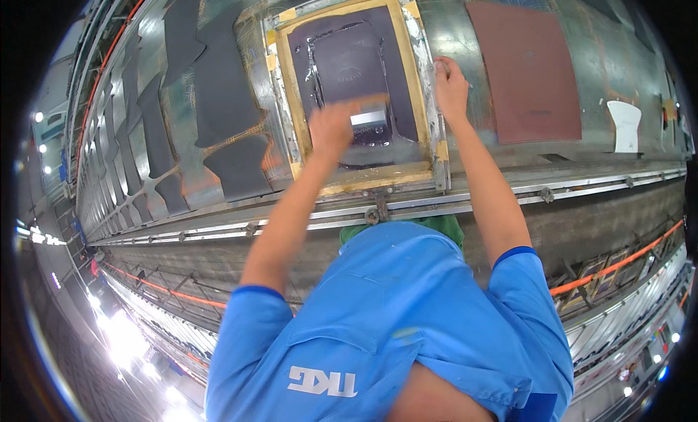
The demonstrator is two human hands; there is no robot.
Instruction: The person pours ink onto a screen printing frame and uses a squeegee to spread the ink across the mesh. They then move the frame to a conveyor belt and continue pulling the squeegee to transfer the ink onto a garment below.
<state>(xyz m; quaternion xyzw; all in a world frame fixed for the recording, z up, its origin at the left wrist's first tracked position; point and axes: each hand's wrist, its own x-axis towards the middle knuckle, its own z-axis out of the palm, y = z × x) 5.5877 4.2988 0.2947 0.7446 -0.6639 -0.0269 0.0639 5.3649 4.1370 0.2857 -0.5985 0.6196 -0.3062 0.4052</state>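
A screen-printing frame [427,73] with a metal rim and yellow tape lies flat on the long table. Its dark purple mesh [349,51] carries wet, glossy ink streaks around a rectangular area. Over the lower part of the mesh, my left hand [332,131] is closed round one end of a squeegee [371,108], slightly blurred, with a brownish upper edge and a pale, shiny face. My right hand [452,89] has its fingers curled at the frame's right side bar, gripping it. Part of that grip is hidden from view.
Dark grey cut sheets [225,80] lie along the table to the left. A reddish-brown sheet [527,73] and a white shaped piece [624,124] lie to the right. A metal rail [509,201] with clamps edges the table near my body.
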